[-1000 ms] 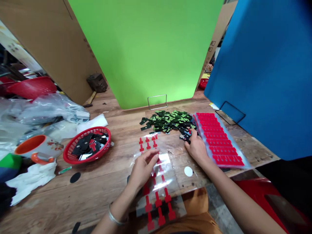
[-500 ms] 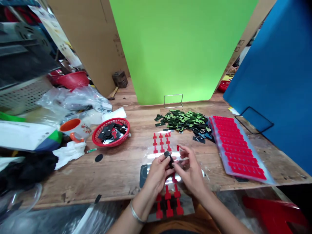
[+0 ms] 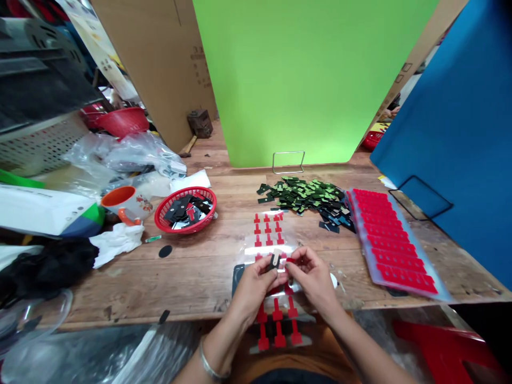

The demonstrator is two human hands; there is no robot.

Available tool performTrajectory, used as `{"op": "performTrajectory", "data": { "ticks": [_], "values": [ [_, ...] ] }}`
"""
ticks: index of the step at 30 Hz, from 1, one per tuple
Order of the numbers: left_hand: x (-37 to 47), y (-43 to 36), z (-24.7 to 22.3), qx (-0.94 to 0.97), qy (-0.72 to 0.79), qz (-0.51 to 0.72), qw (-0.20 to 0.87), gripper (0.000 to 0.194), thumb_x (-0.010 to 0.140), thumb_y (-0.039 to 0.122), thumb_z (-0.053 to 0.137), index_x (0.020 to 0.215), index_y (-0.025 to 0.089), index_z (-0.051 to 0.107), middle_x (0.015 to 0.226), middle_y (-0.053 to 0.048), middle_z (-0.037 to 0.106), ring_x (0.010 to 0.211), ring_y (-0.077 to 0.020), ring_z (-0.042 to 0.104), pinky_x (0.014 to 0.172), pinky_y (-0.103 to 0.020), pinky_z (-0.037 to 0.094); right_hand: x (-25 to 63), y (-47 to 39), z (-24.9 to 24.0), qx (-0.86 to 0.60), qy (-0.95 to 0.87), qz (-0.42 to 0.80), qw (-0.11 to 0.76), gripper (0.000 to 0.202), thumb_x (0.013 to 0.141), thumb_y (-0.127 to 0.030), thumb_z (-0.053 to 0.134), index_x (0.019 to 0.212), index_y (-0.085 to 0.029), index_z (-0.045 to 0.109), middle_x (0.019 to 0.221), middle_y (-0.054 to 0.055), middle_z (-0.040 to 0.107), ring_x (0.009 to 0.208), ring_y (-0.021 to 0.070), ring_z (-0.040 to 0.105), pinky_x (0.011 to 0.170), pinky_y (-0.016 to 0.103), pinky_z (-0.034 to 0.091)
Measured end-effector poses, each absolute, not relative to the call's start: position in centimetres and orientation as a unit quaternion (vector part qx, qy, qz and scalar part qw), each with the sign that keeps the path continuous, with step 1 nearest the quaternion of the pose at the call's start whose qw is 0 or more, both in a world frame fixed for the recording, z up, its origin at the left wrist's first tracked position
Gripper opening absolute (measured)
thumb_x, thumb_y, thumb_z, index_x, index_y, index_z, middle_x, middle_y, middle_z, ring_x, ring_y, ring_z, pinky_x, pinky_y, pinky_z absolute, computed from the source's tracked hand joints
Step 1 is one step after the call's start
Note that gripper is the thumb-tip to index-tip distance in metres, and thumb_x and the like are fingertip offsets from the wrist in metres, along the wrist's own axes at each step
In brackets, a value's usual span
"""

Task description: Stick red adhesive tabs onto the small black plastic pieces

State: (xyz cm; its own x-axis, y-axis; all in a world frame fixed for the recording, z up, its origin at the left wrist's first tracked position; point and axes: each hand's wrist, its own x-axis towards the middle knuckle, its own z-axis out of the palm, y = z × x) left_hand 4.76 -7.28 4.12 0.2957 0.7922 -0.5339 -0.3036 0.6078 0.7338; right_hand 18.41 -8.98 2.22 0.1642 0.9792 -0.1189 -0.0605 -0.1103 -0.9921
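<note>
I have the left hand [image 3: 253, 285] pinching a small flat black-and-beige piece [image 3: 276, 258], the right hand [image 3: 312, 274] a small red piece [image 3: 290, 260]; a slackened pinch could drop either.

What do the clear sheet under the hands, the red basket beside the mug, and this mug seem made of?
Clear sheet: probably thin, glossy plastic film; see-through, with bright reflections.
Red basket: likely moulded plastic; its perforated wall is evenly coloured, slightly shiny.
Mug: perhaps glazed ceramic, being smooth and printed; plastic is possible.
</note>
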Motion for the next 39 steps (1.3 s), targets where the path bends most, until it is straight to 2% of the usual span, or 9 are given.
{"op": "performTrajectory", "data": {
  "ticks": [5,8,16,39],
  "values": [
    [4.7,-7.3,4.1,0.272,0.501,0.371,0.733,0.032,0.067,0.016,0.071,0.098,0.009,0.064,0.090,-0.008,0.069,0.077,-0.0173,0.067,0.080,-0.030,0.053,18.4,-8.9,2.2,-0.558,-0.464,0.420,0.545,0.006,0.075,-0.020,0.059,0.072,-0.018,0.055,0.081,0.002,0.055,0.075,0.0149,0.054,0.062,0.023,0.043],
    [4.7,-7.3,4.0,0.283,0.506,0.366,0.728,0.037,0.066,0.018,0.072,0.101,0.008,0.063,0.093,-0.009,0.069,0.076,-0.0184,0.067,0.080,-0.031,0.054,18.3,-9.0,2.0,-0.554,-0.437,0.456,0.543,0.004,0.077,-0.020,0.058,0.078,-0.019,0.055,0.076,0.001,0.057,0.069,0.0137,0.054,0.062,0.024,0.043],
    [5.4,-7.4,4.3,0.316,0.465,0.359,0.745,0.038,0.070,0.014,0.067,0.107,0.012,0.062,0.108,-0.009,0.066,0.088,-0.0210,0.066,0.078,-0.029,0.054,17.1,-9.2,1.8,-0.557,-0.359,0.503,0.555,0.016,0.074,-0.024,0.064,0.081,-0.019,0.051,0.074,0.000,0.057,0.060,0.0120,0.052,0.053,0.022,0.042],
    [5.3,-7.4,4.0,0.297,0.460,0.345,0.762,0.039,0.069,0.016,0.068,0.109,0.014,0.063,0.105,-0.009,0.068,0.094,-0.0240,0.064,0.083,-0.034,0.052,16.7,-9.4,1.5,-0.581,-0.386,0.478,0.534,0.017,0.076,-0.029,0.063,0.083,-0.019,0.052,0.072,0.000,0.057,0.056,0.0114,0.049,0.049,0.022,0.041]
  ]
}}
